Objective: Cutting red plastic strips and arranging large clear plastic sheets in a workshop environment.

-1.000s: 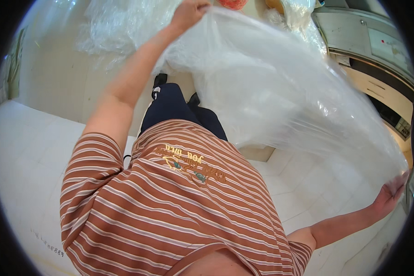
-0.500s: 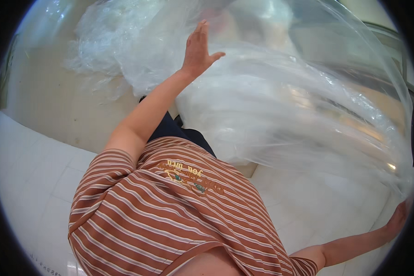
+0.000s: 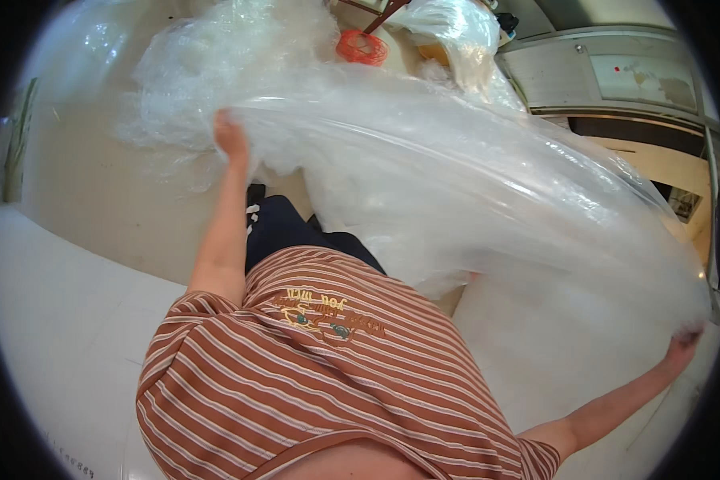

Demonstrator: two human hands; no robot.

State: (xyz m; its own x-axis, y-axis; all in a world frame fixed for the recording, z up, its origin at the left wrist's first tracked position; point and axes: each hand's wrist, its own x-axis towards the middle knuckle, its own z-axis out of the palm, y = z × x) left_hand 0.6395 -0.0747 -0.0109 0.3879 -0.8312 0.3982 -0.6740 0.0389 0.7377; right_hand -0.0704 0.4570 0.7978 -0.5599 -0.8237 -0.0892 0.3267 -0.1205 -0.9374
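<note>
A wide sheet of clear plastic film [image 3: 424, 168] stretches between my hands, folded and rippling from upper left to lower right. My left hand [image 3: 232, 138] is closed on its left end, with the arm reaching forward. Far to the right, my right hand [image 3: 683, 344] is closed on the other end, its fingers partly blurred. The film hangs over the floor in front of my legs and over a white surface at the right. A large crumpled heap of clear plastic film [image 3: 216, 64] lies beyond my left hand.
A red net-like item [image 3: 362, 48] lies on the floor at the back, near more bunched plastic [image 3: 460, 36]. Metal-framed cabinets [image 3: 644, 80] stand at the back right. A white tabletop [image 3: 64, 312] curves along my left side.
My left hand has come back and left, closing from open onto the film. The raised, billowing sheet has dropped lower and flatter, uncovering the background. My right hand has shifted slightly up and inward.
</note>
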